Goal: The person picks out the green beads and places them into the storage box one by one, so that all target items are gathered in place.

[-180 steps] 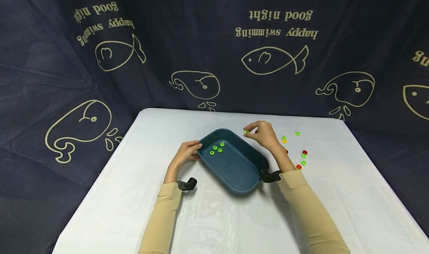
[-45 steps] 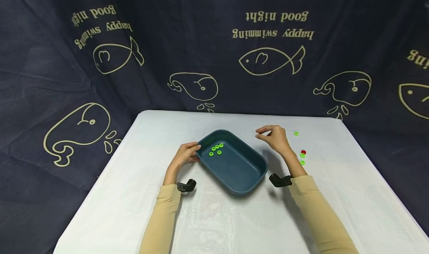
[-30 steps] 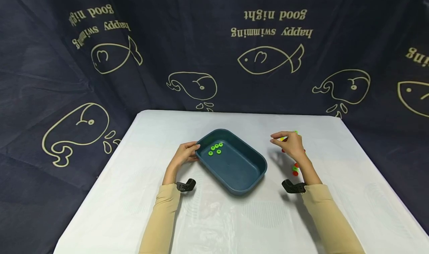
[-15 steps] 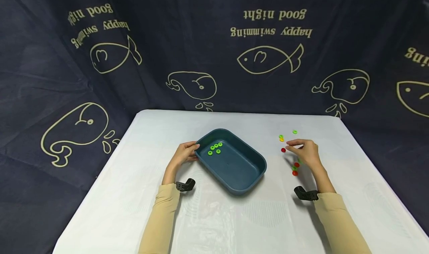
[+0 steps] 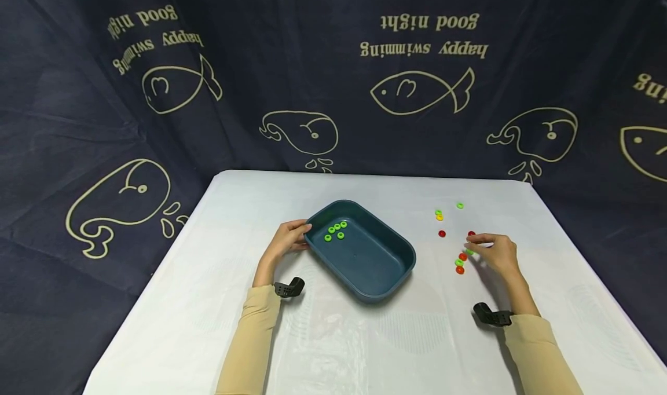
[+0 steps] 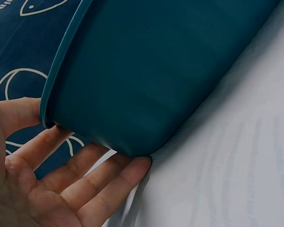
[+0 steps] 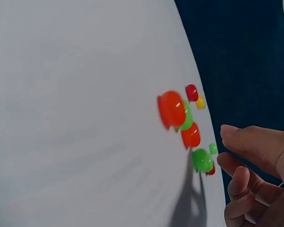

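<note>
My left hand (image 5: 283,241) grips the near-left corner of a dark blue-green plastic basin (image 5: 356,256), its thumb over the rim and its fingers against the outer wall (image 6: 146,90). Several green ring-shaped beads (image 5: 340,236) lie inside, toward the basin's far-left end. Over the scattered beads at the right, my right hand (image 5: 497,253) hovers with thumb and forefinger apart and nothing between them. Just below its fingertips is a green bead (image 5: 469,251). Close by lie red beads (image 5: 462,256) and another green bead (image 5: 459,263); a dark red bead (image 5: 471,233) sits just beyond the fingers.
Farther back on the white-covered table (image 5: 219,325) are a yellow bead (image 5: 440,217), a green bead (image 5: 438,212) touching it, a lone green bead (image 5: 460,205) and a red bead (image 5: 442,233). A dark printed curtain (image 5: 333,82) hangs behind the table.
Six seconds ago my right hand pinched a green bead beside the basin; the basin now holds one more. Since then that hand has moved right and nearer me. The left hand stays put.
</note>
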`<state>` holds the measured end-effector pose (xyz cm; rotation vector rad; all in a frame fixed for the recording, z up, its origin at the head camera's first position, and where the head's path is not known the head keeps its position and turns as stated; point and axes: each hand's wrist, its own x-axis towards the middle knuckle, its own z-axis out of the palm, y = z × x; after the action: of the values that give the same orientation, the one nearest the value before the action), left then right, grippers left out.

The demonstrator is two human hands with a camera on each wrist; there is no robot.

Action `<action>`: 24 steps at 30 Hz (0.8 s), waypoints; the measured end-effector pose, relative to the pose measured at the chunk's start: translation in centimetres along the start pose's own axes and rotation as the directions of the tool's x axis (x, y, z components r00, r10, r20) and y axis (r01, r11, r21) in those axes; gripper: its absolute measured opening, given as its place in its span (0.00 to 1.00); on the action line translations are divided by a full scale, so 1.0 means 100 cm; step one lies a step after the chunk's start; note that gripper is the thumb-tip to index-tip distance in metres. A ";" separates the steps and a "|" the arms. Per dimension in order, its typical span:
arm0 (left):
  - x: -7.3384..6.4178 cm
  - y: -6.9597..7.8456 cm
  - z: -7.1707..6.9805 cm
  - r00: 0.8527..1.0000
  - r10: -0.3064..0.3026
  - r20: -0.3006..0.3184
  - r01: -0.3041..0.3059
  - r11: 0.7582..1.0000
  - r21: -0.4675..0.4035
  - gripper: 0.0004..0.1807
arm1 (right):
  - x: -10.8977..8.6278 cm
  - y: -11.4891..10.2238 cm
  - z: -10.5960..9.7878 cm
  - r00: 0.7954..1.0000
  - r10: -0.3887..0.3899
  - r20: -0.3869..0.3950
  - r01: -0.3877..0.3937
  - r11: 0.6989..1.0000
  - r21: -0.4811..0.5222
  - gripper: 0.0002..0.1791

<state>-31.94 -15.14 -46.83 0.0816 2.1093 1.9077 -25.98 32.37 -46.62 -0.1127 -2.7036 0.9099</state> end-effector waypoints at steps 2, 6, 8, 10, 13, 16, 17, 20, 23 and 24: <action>0.001 -0.001 0.000 1.000 -0.005 -0.006 0.005 1.000 -0.003 0.27 | -0.002 0.003 0.001 1.000 0.007 0.002 -0.007 1.000 -0.006 0.14; -0.007 0.010 0.001 1.000 -0.014 0.018 0.014 1.000 -0.018 0.28 | -0.004 0.009 0.002 1.000 0.023 0.007 -0.023 1.000 -0.009 0.14; -0.011 0.015 0.002 1.000 -0.016 0.026 0.017 1.000 -0.022 0.28 | -0.005 0.011 0.002 0.999 0.033 0.009 -0.033 0.999 -0.010 0.15; -0.012 0.017 0.003 0.999 -0.016 0.030 0.016 1.000 -0.022 0.28 | -0.006 0.012 0.003 0.999 0.047 0.015 -0.047 0.999 -0.007 0.15; -0.008 0.012 0.002 1.000 -0.017 0.025 0.018 1.000 -0.018 0.28 | -0.007 0.014 0.004 0.998 0.054 0.017 -0.054 0.998 -0.018 0.15; -0.001 0.004 0.000 1.000 -0.014 0.008 0.014 1.000 -0.004 0.28 | -0.008 0.016 0.006 0.999 0.040 0.012 -0.040 0.999 -0.037 0.14; 0.001 0.001 0.000 1.000 -0.012 0.002 0.012 1.000 0.001 0.28 | -0.008 0.017 0.007 0.999 0.033 0.008 -0.033 0.999 -0.043 0.14; 0.003 -0.003 -0.001 1.000 -0.005 -0.011 0.006 1.000 0.017 0.27 | -0.009 0.018 0.008 1.000 0.020 0.007 -0.019 0.999 -0.045 0.14; 0.003 -0.004 -0.001 1.000 0.002 -0.016 -0.001 1.000 0.026 0.27 | -0.008 0.019 0.009 1.000 0.015 0.016 -0.014 0.999 -0.040 0.14; 0.003 -0.004 -0.001 1.000 0.000 -0.019 0.000 1.000 0.025 0.27 | -0.008 0.019 0.009 1.000 0.015 0.017 -0.014 0.999 -0.040 0.14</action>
<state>-32.15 -15.17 -47.25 0.0690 2.1457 1.8896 -25.53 33.24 -48.62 -0.1336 -2.7415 0.8651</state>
